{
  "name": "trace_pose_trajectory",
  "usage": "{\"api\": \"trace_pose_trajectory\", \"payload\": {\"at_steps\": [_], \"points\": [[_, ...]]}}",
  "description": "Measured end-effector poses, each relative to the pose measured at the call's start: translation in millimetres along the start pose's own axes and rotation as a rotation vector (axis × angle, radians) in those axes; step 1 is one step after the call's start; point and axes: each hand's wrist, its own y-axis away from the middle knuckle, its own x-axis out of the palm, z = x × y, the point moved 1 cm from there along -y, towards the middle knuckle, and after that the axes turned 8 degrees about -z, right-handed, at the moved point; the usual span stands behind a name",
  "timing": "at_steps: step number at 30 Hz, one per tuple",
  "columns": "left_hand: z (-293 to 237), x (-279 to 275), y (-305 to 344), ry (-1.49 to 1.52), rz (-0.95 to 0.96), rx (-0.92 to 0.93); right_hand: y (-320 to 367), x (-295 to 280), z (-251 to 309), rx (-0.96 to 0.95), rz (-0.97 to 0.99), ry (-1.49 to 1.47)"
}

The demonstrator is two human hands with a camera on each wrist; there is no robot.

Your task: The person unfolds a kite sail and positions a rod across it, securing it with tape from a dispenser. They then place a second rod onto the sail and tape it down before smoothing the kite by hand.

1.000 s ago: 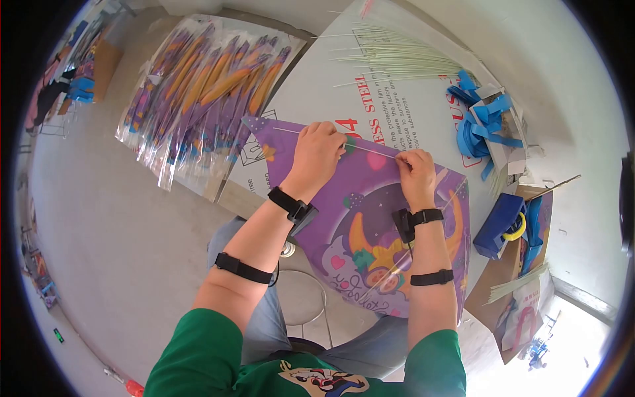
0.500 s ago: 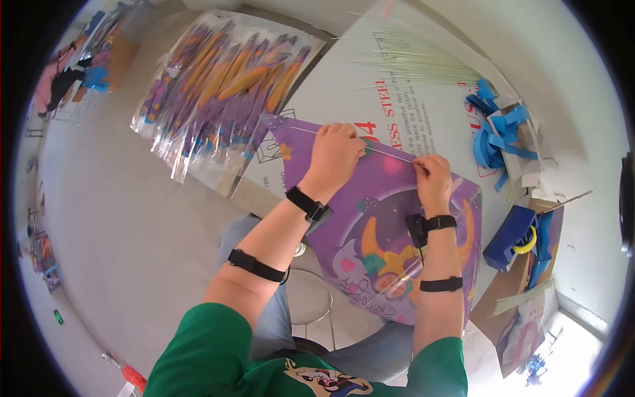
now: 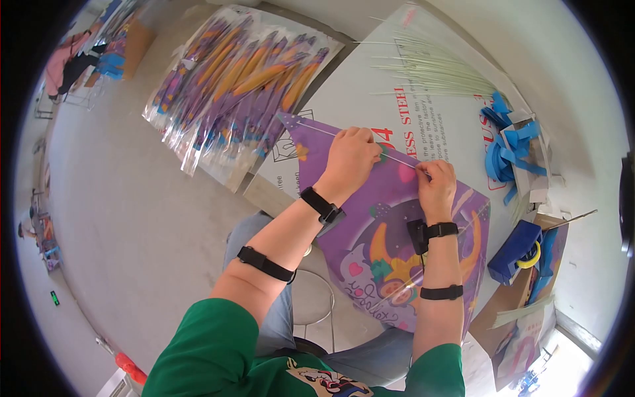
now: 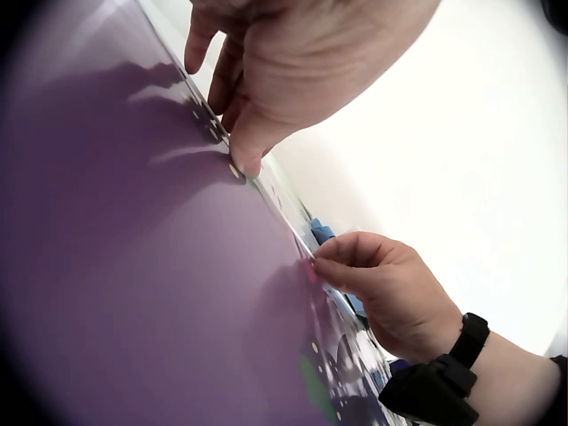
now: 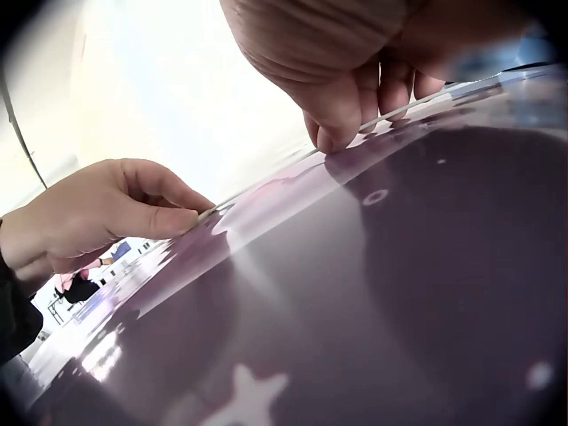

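A purple printed kite (image 3: 347, 221), with a moon, fruit and lettering on it, lies over the table's front edge and the person's lap. Along its far edge runs a thin white rod (image 3: 398, 158). My left hand (image 3: 352, 162) pinches that edge at the rod, thumb on the near face, as the left wrist view shows. A short way to the right, my right hand (image 3: 436, 188) pinches the same edge beside a pink heart print (image 3: 406, 174). In the right wrist view the thumb (image 5: 337, 133) presses at the edge with the other fingers behind it.
Bagged purple and orange bundles (image 3: 231, 86) lie at the back left. Thin pale rods (image 3: 450, 73) and blue strips (image 3: 503, 155) are on the white table (image 3: 350, 99). A blue tape dispenser (image 3: 516, 251) with a yellow roll and a cardboard box (image 3: 489, 317) stand at the right.
The right hand has slid leftward along the kite's edge, closer to the left hand. The left hand keeps its place on the edge. The whole head view has shifted somewhat.
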Motion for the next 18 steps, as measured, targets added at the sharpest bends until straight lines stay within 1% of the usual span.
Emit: {"api": "trace_pose_trajectory", "payload": {"at_steps": [18], "points": [[-0.2, -0.7, 0.4, 0.001, 0.010, -0.018, -1.9, 5.4, 6.3, 0.010, -0.004, -0.039]]}}
